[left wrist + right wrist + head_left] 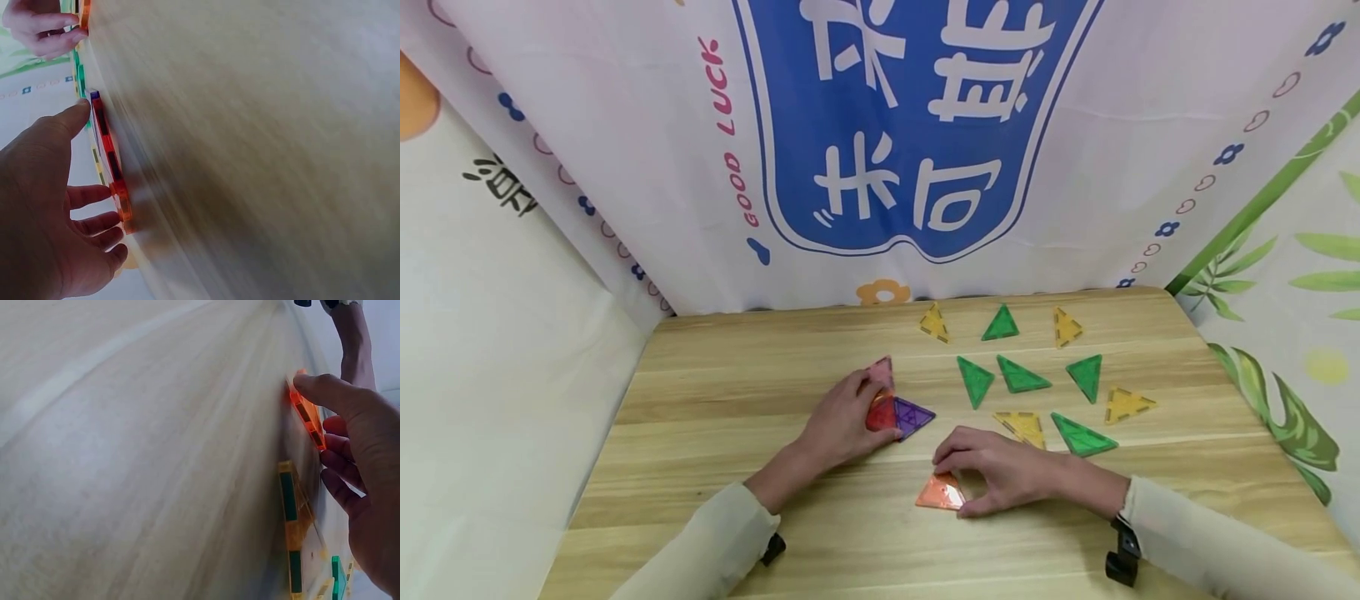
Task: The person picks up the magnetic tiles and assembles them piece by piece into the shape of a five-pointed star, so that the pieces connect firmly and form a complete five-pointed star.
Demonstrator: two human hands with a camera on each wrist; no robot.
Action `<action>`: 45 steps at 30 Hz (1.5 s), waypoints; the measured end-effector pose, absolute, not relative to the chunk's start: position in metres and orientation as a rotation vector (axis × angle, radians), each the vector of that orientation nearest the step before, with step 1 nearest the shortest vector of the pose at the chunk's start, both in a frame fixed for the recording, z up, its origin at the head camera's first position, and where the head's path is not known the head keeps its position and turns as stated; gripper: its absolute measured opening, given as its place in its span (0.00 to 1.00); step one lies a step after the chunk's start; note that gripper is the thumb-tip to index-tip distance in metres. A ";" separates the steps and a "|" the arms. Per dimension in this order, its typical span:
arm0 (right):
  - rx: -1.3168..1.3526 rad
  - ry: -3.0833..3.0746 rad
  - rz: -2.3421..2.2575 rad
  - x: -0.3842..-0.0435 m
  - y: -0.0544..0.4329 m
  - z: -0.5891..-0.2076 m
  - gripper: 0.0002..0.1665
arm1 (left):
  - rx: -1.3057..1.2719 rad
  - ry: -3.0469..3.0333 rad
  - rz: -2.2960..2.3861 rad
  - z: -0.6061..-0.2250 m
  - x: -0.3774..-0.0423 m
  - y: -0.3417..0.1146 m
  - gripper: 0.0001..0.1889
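1. L hand (844,421) grips red tile (882,417) on tbl. (715,400) betw. thumb & fingertips, purple tile (913,417) adjoining.
2. R hand (1003,468) pinches orange tile (942,493) betw. thumb & fingers, nr. purple tile.

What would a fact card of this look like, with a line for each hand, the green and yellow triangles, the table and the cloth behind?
Left hand: holds a group with a pink tile, a red tile and a purple tile
Right hand: pinches an orange tile
Green triangles: five, lying flat
Yellow triangles: four, one partly hidden by the right hand
Table: wood-patterned
Cloth: mostly white, with a big blue shape and "GOOD LUCK" in pink
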State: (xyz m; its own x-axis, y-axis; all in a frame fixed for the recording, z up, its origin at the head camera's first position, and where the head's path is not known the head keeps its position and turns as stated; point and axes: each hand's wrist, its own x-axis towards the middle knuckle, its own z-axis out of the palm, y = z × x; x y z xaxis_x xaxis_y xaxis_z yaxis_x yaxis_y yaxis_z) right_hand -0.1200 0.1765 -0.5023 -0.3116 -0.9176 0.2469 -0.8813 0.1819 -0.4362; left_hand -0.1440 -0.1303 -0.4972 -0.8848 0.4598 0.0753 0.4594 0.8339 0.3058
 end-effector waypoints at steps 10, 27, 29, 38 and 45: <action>-1.834 2.362 -0.755 -0.118 0.177 -0.502 0.31 | 0.734 3.021 0.417 -0.496 -0.144 -0.129 0.46; -1.668 2.729 -0.953 -0.157 0.184 -0.499 0.33 | 0.796 2.860 0.508 -0.487 -0.147 -0.141 0.48; -1.582 2.794 -0.956 -0.161 0.182 -0.499 0.32 | 0.827 2.845 0.487 -0.486 -0.148 -0.144 0.47; -1.340 2.976 -0.932 -0.170 0.168 -0.502 0.31 | 0.931 2.778 0.450 -0.484 -0.153 -0.154 0.46; -1.265 2.971 -0.904 -0.169 0.155 -0.507 0.32 | 0.961 2.742 0.464 -0.481 -0.154 -0.157 0.46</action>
